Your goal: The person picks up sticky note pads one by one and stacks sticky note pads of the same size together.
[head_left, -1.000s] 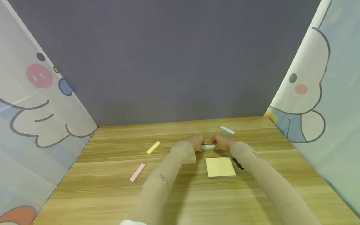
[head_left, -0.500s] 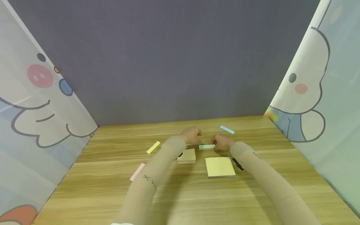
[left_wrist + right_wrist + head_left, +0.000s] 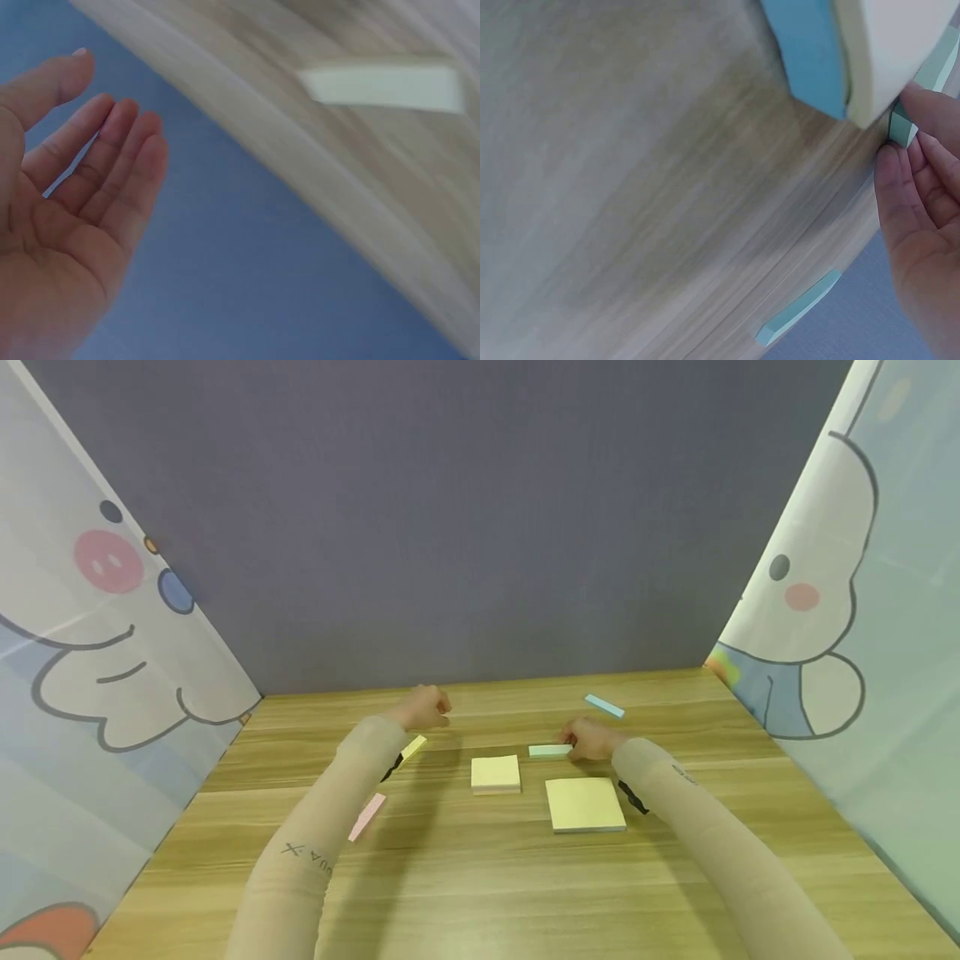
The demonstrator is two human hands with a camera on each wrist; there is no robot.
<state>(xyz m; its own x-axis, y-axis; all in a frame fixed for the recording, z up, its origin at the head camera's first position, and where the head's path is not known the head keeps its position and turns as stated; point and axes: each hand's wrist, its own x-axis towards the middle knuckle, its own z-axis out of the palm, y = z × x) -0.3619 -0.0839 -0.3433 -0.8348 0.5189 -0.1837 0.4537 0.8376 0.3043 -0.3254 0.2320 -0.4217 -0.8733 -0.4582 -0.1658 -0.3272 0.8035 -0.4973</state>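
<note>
My right hand (image 3: 590,739) pinches one end of a mint-green sticky-note strip pad (image 3: 549,751) lying on the table. In the right wrist view, thumb and fingertips (image 3: 887,165) are at either side of that end. My left hand (image 3: 425,708) is in the air above the back left of the table, holding nothing. The left wrist view has its fingers slightly bent and apart from the thumb. Near the left forearm lies a yellow strip pad (image 3: 415,749), partly covered by the wrist. A pink strip pad (image 3: 367,817) lies in front of it.
Two square sticky-note pads lie in the middle: a small yellow pad (image 3: 495,773) and a larger yellow pad (image 3: 585,804), whose lower layers look blue in the right wrist view. A light-blue strip pad (image 3: 604,706) is at the back right. A dark panel (image 3: 480,527) stands behind the table.
My left hand has let go of the green strip pad's left end and moved away to the left, uncovering the small yellow pad. My right hand has stayed on the strip.
</note>
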